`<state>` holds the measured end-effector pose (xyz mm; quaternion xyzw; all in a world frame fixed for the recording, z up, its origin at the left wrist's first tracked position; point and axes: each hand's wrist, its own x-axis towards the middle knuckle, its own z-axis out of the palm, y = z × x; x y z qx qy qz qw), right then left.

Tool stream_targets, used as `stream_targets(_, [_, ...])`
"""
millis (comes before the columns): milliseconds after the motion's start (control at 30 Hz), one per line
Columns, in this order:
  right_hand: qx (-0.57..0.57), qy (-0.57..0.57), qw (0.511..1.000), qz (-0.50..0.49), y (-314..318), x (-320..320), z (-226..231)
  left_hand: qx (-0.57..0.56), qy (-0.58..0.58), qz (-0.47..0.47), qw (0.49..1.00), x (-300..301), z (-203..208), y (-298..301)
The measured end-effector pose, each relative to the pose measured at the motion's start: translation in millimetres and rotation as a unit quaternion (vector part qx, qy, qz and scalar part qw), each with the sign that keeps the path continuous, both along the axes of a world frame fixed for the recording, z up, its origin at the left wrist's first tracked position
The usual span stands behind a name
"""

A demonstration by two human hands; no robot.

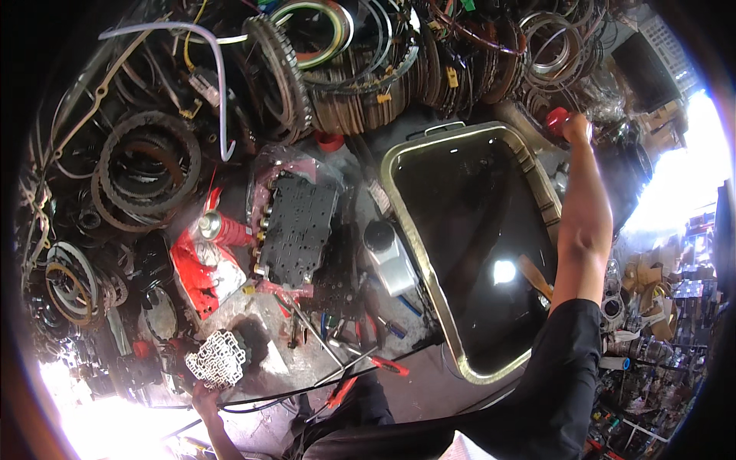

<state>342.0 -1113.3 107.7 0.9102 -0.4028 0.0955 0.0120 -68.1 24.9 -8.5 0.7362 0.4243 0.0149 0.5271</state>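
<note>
My left hand (pixel 205 399) is closed on the lower edge of a pale metal valve body plate (pixel 218 360) with maze-like channels, held over the bench's front edge. Stretched far to the right, my right hand (pixel 576 129) grips a rounded red object (pixel 557 119) whose kind I cannot make out. My right forearm passes over the right rim of a big metal pan (pixel 438 303) of dark liquid. A wooden handle (pixel 534 276) lies in that pan, partly behind the arm. In the middle of the bench lies a dark valve body (pixel 295 226) on plastic wrapping.
A red spray can (pixel 224 228) lies on a red-and-white bag (pixel 203 272). Between valve body and pan stands a grey bottle with a black top (pixel 389 257). Screwdrivers (pixel 389 366) lie near the front edge. Stacked clutch plates (pixel 356 103) and ring gears (pixel 146 172) crowd the back and left.
</note>
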Motion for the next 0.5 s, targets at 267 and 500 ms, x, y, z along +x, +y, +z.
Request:
stream_targets(267, [-0.006,0.078,0.997,-0.014,-22,25,-39,0.018,0.037,-0.064,0.997,1,13,-4])
stream_targets(500, [0.201,-0.021,0.978,-0.050,-40,13,-7,0.061,0.074,-0.071,0.993,8,25,-12])
